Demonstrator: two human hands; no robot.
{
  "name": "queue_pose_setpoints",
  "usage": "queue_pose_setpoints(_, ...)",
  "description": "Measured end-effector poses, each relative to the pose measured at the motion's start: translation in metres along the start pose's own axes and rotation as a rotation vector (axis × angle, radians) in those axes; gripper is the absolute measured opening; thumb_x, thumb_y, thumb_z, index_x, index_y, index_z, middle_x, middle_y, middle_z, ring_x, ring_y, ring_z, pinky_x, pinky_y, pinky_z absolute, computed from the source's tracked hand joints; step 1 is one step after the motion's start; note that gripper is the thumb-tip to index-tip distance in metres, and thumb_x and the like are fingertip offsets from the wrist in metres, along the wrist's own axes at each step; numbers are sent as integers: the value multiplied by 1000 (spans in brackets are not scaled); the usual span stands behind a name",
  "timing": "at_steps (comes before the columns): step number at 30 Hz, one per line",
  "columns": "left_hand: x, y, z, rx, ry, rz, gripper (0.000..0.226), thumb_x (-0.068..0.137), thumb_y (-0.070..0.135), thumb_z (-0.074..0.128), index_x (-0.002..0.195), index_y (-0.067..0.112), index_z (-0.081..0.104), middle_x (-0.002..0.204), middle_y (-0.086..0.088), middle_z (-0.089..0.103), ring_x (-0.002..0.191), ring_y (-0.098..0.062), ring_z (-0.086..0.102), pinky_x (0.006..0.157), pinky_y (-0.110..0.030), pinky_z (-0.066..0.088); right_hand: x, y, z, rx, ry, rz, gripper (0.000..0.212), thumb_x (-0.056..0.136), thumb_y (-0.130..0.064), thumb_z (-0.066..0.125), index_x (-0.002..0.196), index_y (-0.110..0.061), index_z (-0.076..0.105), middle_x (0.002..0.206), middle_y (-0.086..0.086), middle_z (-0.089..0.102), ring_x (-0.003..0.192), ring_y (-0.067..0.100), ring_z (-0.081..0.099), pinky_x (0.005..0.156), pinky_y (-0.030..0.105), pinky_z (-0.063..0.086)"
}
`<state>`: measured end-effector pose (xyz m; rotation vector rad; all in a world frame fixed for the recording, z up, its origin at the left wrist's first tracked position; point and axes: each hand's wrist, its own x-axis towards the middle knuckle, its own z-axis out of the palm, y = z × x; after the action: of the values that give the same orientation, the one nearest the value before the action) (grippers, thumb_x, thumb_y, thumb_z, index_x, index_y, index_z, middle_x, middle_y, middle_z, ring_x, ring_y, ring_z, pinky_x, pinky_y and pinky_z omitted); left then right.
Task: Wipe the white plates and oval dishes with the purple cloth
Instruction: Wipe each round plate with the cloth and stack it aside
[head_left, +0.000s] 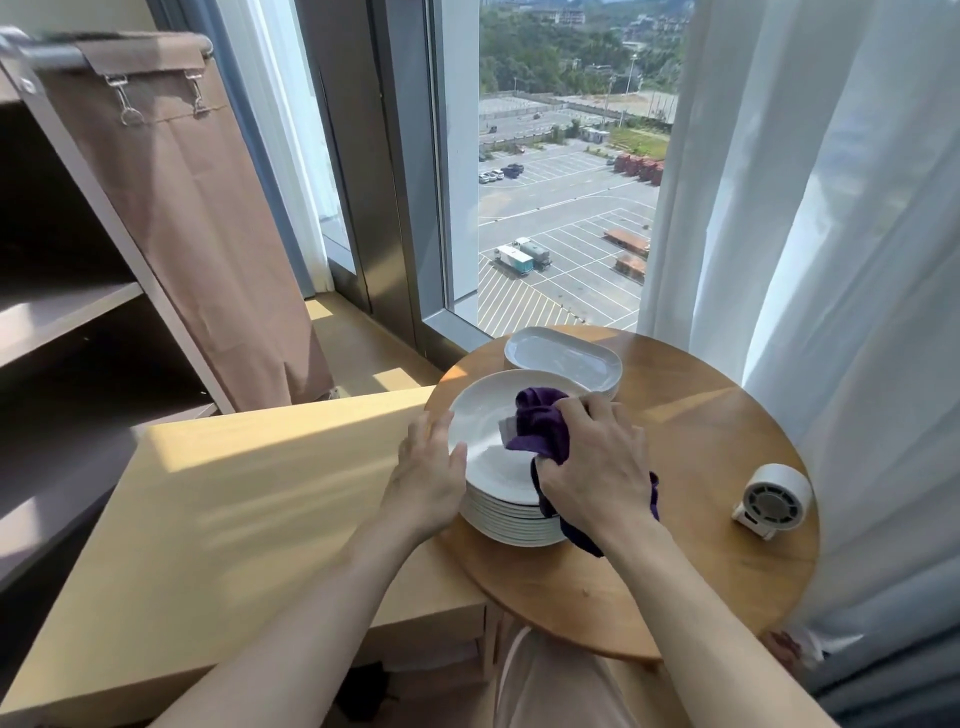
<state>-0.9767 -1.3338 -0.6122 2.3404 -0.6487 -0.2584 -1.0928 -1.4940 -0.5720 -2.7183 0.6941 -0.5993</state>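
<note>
Okay, the right hand (592, 460) is gripping the purple cloth (540, 428), fingers curled round a bunched wad of it, and is pressing it down onto the top plate (480, 415) of the plate stack (501, 519). The cloth is sitting on the right half of that plate. Its loose tail is hanging out under the wrist, over the near-right edge of the stack, toward the tabletop. The left hand (426, 478) is lying against the left rim of the stack, fingers straight and close together, thumb resting on the top plate's rim, holding nothing. The stack is sitting on the left part of a round wooden table (701, 415). The oval dishes (563, 358) are sitting in a short pile just behind the plates, toward the window (561, 208); touching or just apart, can't tell from here. A small white fan (774, 499) is standing on the table's right side, well apart from the plates. A pale wooden desk (234, 493) is butting up against the table on the left, with sun falling across it. A brown fabric bag (197, 208) is hanging clipped to a rail at far left, beside dark shelves (67, 312). A white curtain (831, 234) is hanging right of the window.
</note>
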Motion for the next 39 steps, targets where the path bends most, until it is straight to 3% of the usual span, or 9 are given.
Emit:
queue_pose_setpoints(2,-12,6,-6,104,31,170,50,105,46,43,150,24,42,160,-2,29,148,-21,26,120,-38,23,-15,6,1,210,161,34,49,72,-28,73,120,-22,64,122,0,58,117,27,48,97,44,38)
queue_pose_setpoints(6,-42,11,-1,264,-142,384,56,94,70,38,129,33,59,146,12,48,144,-10,32,122,-35,20,-30,13,2,409,323,31,50,70,-25,70,119,-15,68,121,4,60,115,29,51,97,52,46)
queue_pose_setpoints(9,-49,10,7,297,-71,432,32,104,46,49,127,29,62,141,14,56,143,-9,35,124,-34,15,-38,19,5,452,371,20,50,70,-23,71,119,-12,70,122,4,60,115,29,52,96,53,46)
queue_pose_setpoints(12,-49,12,7,329,4,476,23,103,31,56,121,24,68,133,9,66,134,-14,48,117,-34,31,-50,31,9,499,390,-7,51,67,-19,72,117,-12,70,121,2,59,113,25,51,94,53,48)
queue_pose_setpoints(15,-46,19,4,361,18,466,19,100,29,62,115,22,72,124,6,71,120,-17,58,104,-33,44,-59,41,10,577,397,43,48,66,-17,71,113,-17,71,116,-5,59,110,19,52,92,51,50)
queue_pose_setpoints(19,-42,29,-2,402,-9,384,19,101,34,60,113,26,73,117,8,72,112,-17,61,89,-34,51,-58,40,10,640,348,102,44,67,-20,67,111,-21,70,111,-11,57,107,18,53,93,44,50)
queue_pose_setpoints(28,-29,41,-19,400,-186,215,23,98,44,63,117,37,75,127,18,68,117,-10,59,92,-29,49,-55,40,16,711,338,127,40,70,-21,69,111,-24,69,109,-12,58,107,15,54,91,10,39)
queue_pose_setpoints(35,-37,42,-23,353,-68,330,22,100,42,61,109,30,77,111,16,73,102,-8,62,75,-23,42,-53,39,15,755,404,117,38,73,-29,65,110,-22,70,110,-10,59,108,16,55,92,18,43)
queue_pose_setpoints(39,-41,46,-27,271,14,366,18,102,35,59,101,25,74,101,11,71,95,-13,61,73,-28,43,-53,37,14,777,463,110,39,74,-25,65,111,-16,70,112,-4,60,109,20,55,94,23,45)
